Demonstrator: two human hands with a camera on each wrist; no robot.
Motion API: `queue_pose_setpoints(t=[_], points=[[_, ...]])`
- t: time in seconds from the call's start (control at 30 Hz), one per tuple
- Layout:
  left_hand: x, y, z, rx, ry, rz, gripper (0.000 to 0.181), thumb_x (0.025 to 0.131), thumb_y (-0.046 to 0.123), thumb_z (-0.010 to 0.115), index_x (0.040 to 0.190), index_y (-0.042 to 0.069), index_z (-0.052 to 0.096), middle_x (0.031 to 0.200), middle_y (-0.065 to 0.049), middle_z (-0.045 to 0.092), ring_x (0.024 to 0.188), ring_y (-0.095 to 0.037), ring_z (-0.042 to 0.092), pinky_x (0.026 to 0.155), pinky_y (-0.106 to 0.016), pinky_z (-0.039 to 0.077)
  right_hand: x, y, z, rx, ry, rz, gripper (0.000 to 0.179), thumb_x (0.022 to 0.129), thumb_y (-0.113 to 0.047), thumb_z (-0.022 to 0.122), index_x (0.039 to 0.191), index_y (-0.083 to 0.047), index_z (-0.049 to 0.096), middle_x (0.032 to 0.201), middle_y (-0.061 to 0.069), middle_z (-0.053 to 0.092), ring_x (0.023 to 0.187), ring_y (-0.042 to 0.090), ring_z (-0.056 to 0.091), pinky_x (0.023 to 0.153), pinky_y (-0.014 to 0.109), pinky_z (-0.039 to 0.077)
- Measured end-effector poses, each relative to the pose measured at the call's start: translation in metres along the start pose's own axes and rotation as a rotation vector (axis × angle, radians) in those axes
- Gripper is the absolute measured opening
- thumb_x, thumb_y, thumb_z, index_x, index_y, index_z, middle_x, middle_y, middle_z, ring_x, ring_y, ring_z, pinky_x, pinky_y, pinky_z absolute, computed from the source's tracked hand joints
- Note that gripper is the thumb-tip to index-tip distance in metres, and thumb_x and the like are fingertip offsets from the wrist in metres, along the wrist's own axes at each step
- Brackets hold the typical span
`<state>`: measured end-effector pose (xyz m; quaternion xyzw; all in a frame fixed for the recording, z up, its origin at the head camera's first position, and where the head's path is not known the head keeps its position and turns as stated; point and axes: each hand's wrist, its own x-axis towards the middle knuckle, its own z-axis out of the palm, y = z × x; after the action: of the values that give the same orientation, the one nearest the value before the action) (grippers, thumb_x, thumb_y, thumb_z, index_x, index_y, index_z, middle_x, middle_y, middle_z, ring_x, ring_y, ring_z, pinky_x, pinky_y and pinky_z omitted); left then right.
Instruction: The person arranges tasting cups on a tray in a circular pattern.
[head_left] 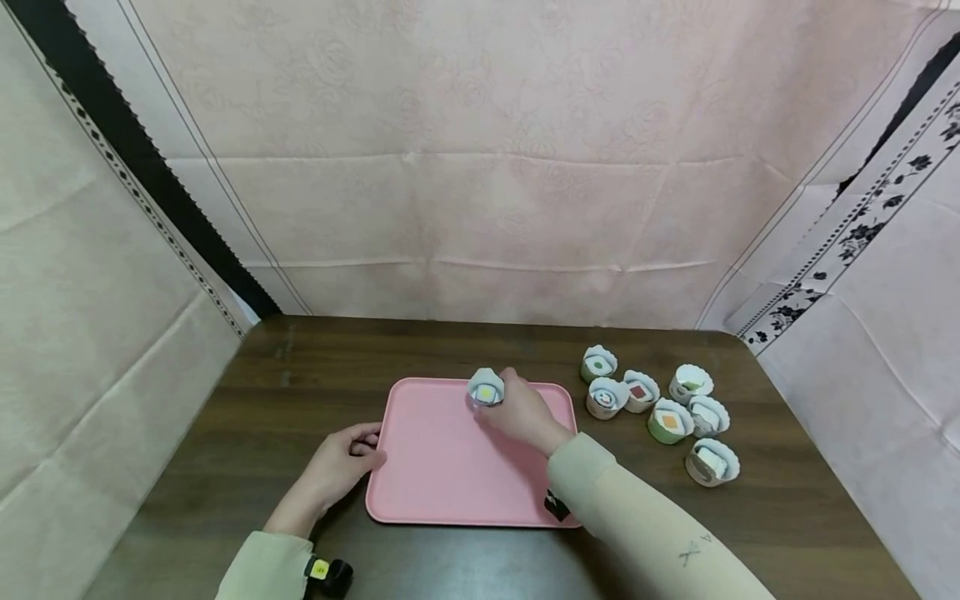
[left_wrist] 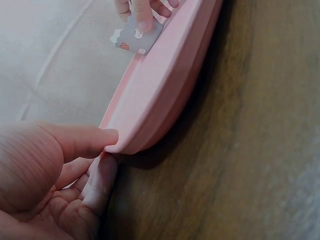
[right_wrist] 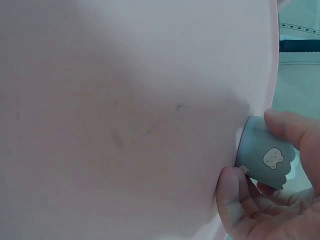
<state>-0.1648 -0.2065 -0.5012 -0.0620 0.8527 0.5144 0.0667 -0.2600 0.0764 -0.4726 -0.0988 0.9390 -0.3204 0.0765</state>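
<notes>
A pink tray [head_left: 435,467] with a low rim lies on the wooden table. My left hand [head_left: 337,467] pinches its left edge, thumb [left_wrist: 95,142] on top of the rim and fingers below. Near the tray's far edge, my right hand [head_left: 521,414] holds a small grey-blue paper baking cup [head_left: 486,387] with a scalloped rim. In the head view a yellow-green square shows inside the cup. Bear faces are printed on its side, seen in the right wrist view, where the thumb and fingers grip the cup wall [right_wrist: 267,152] close over the tray.
Several more scalloped paper cups stand in a loose group right of the tray, among them one with an orange square [head_left: 670,421] and one nearest the front [head_left: 712,462]. Patterned pale cloth [head_left: 510,208] hangs behind the table [head_left: 330,350].
</notes>
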Motion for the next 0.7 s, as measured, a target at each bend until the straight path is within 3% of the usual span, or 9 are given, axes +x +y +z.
queue_pose_setpoints(t=[0.5, 0.7], points=[[0.0008, -0.0002, 0.001, 0.002, 0.003, 0.004, 0.045, 0.087, 0.007, 0.071, 0.13, 0.005, 0.059, 0.104, -0.008, 0.06, 0.088, -0.018, 0.06, 0.07, -0.03, 0.052, 0.0006, 0.0023, 0.0016, 0.025, 0.016, 0.001, 0.071, 0.076, -0.034, 0.083, 0.126, -0.001, 0.046, 0.108, 0.01, 0.061, 0.098, 0.022, 0.06, 0.087, 0.04, 0.048], [0.0009, -0.0002, 0.0014, 0.003, 0.008, -0.004, 0.044, 0.087, 0.008, 0.071, 0.129, 0.005, 0.059, 0.104, -0.008, 0.06, 0.088, -0.018, 0.06, 0.071, -0.03, 0.052, -0.0071, 0.0057, -0.0068, 0.072, 0.001, -0.003, 0.073, 0.075, -0.038, 0.083, 0.127, -0.004, 0.046, 0.106, 0.007, 0.06, 0.091, 0.019, 0.058, 0.081, 0.038, 0.048]])
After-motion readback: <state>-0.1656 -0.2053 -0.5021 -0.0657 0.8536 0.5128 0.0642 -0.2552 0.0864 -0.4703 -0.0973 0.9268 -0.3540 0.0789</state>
